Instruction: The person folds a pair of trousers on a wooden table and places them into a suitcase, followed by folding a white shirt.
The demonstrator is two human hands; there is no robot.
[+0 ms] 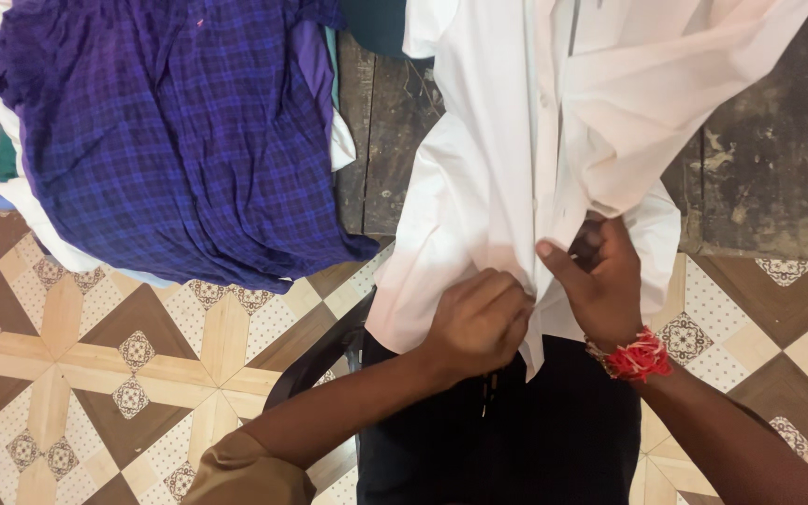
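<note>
A white shirt (507,159) lies spread over a dark wooden table (769,168), its lower hem hanging past the table's near edge toward the person. Both hands work at the shirt's front placket, close to that near edge. The left hand (479,323) is curled into a loose fist, fingers pinching the cloth beside the button line. The right hand (600,281) grips the opposite fold of the placket, thumb on top and fingers tucked under the fabric; a red thread band (638,355) wraps its wrist. The two hands sit just beside each other, almost touching, with the shirt's opening between them.

Toward the table's far left corner rests a heap of folded clothes, topped by a blue and purple checked shirt (170,131) that drapes over the near edge. Pale garments (21,201) peek from under it at the left side.

Below the white shirt, dark trousers (516,449) cover the person's lap, and a black chair arm (320,360) shows at the left of them. The left forearm ends in a khaki sleeve (245,472). The floor (77,374) is tiled in a brown and cream star pattern.
</note>
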